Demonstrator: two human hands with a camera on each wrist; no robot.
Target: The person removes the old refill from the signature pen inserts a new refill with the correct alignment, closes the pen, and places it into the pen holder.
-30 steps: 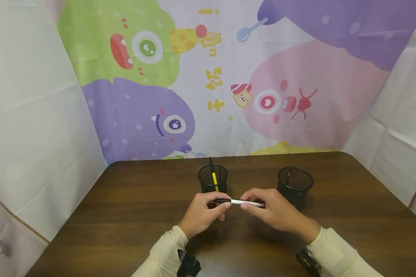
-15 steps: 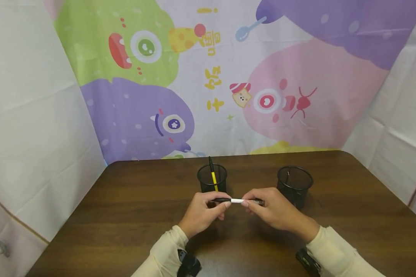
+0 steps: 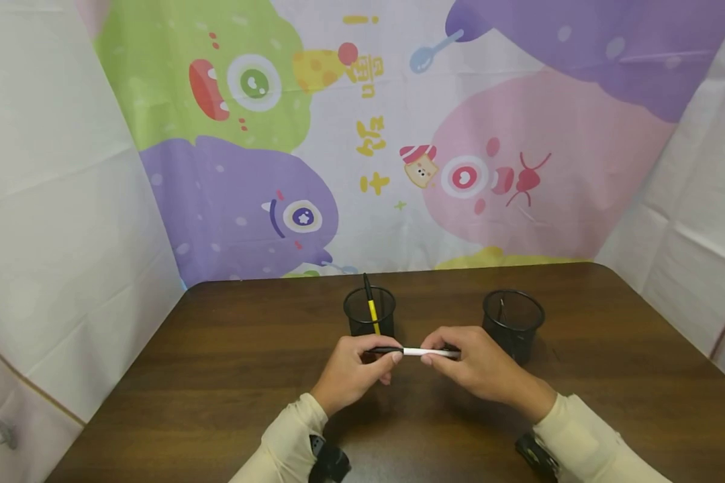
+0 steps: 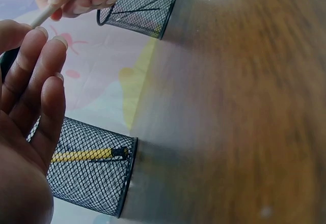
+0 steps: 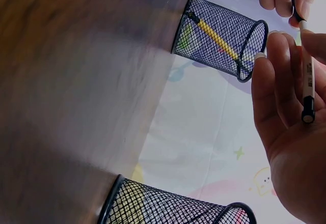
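Observation:
A slim white pen with black ends lies almost level between both hands, above the table. My left hand pinches its black end between thumb and fingers, hiding part of it. At the other end, the thumb and fingertips of my right hand pinch the white barrel. In the right wrist view the pen's black tail shows beside the palm. Just beyond the left hand stands a black mesh pen cup, with a yellow pen with black ends leaning inside.
Behind the right hand stands a second black mesh cup with a thin dark item inside. Both cups rest on the brown wooden table. A cartoon-printed cloth hangs at its far edge, with pale cloth walls at the sides.
The pen's right end shifts slightly within the right fingers, and the stretch of white barrel in sight varies. Both hands and the cups stay nearly where they were.

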